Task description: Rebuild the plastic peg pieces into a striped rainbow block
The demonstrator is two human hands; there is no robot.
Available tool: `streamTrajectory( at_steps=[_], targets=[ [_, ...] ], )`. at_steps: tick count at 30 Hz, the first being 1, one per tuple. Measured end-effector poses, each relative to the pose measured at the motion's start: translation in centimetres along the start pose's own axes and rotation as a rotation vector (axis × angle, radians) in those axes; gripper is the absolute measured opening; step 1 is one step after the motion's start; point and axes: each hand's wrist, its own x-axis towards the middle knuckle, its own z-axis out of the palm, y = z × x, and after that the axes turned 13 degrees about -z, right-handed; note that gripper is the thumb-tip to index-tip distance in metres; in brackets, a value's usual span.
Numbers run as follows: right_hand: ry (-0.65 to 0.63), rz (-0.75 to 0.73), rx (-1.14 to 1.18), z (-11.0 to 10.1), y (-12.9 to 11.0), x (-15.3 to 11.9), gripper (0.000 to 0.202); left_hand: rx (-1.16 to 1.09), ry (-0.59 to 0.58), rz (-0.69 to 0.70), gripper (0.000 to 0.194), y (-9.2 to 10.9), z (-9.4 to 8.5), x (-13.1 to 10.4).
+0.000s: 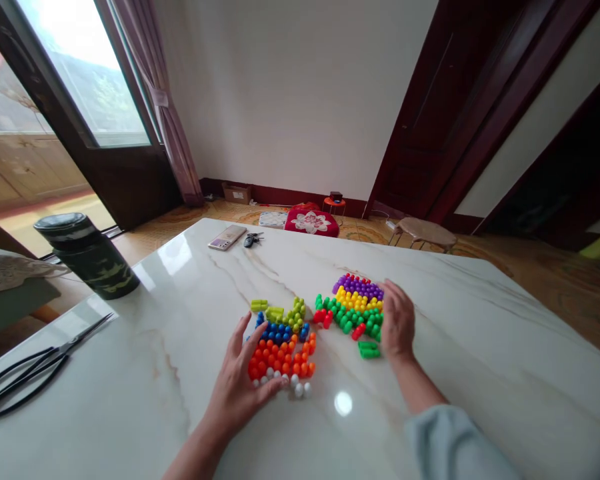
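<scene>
Two clusters of small coloured plastic pieces with rounded tops stand on the white marbled table. In the left cluster, lime pieces (pixel 296 315) are at the back, then blue ones (pixel 279 333), orange ones (pixel 275 357) and white ones (pixel 299 389) at the front. My left hand (pixel 243 380) is spread around its left and front edges. The right cluster has purple pieces (pixel 359 287), yellow ones (pixel 359 301) and green ones (pixel 350 315), with some red pieces (pixel 359 331). Against its right side rests my right hand (pixel 398 319), fingers extended. Neither hand has anything lifted.
Black-handled scissors (pixel 55 357) lie at the left of the table (pixel 130 393). Behind them stands a dark green canister (pixel 87 257). A phone (pixel 227 237) and keys (pixel 253 239) are near the far edge. Beyond the table is a brown stool (pixel 425 232).
</scene>
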Motion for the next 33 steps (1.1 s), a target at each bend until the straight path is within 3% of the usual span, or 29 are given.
streamTrajectory(
  at_steps=[1, 3, 4, 6, 9, 13, 18, 20, 22, 25, 27, 29, 33],
  targets=[
    [-0.012, 0.096, -0.022, -0.6, 3.0, 1.2, 0.065, -0.006, -0.002, -0.011, 0.083, 0.1, 0.0, 0.0],
    [-0.155, 0.326, 0.09, -0.9, 7.5, 2.6, 0.078, -0.006, -0.009, -0.023, 0.081, 0.0, 0.0, 0.0],
    [-0.217, 0.389, 0.174, -0.6, 8.6, 2.8, 0.083, -0.002, -0.01, -0.023, 0.08, 0.0, 0.0, 0.1],
    [-0.299, 0.377, 0.335, 0.7, 8.9, 2.6, 0.082, 0.014, -0.015, -0.014, 0.08, -0.1, 0.0, 0.0],
    [-0.317, 0.28, 0.474, 3.2, 6.1, 1.5, 0.073, 0.038, -0.033, 0.025, 0.08, -0.2, 0.1, 0.0],
    [-0.353, 0.183, 0.402, 6.8, 1.3, 0.5, 0.072, 0.039, -0.039, 0.042, 0.077, -0.3, 0.1, 0.0],
    [-0.38, 0.235, 0.259, 10.9, -5.2, 0.1, 0.085, 0.019, 0.001, -0.035, 0.067, -0.5, -0.2, 0.0],
    [-0.419, 0.229, 0.291, 10.5, -7.0, -0.1, 0.079, 0.008, 0.017, -0.061, 0.064, -0.5, -0.4, -0.1],
    [-0.439, 0.179, 0.313, 8.5, -7.4, -0.7, 0.067, 0.001, 0.022, -0.079, 0.061, -0.4, -0.4, -0.1],
    [-0.396, 0.112, 0.103, 3.9, -5.4, -2.6, 0.059, -0.001, 0.011, -0.099, 0.06, -0.2, -0.5, -0.2],
    [-0.331, 0.208, -0.061, 1.7, -3.7, -4.5, 0.067, -0.01, -0.002, -0.109, 0.059, 0.0, -0.5, -0.2],
    [-0.297, 0.303, -0.101, 1.2, -3.1, -6.3, 0.077, -0.032, -0.01, -0.12, 0.057, 0.1, -0.6, -0.2],
    [-0.383, 0.21, 0.194, 3.3, -6.0, -8.1, 0.079, -0.1, 0.002, -0.161, 0.053, 0.1, -0.8, -0.2]
  ],
)
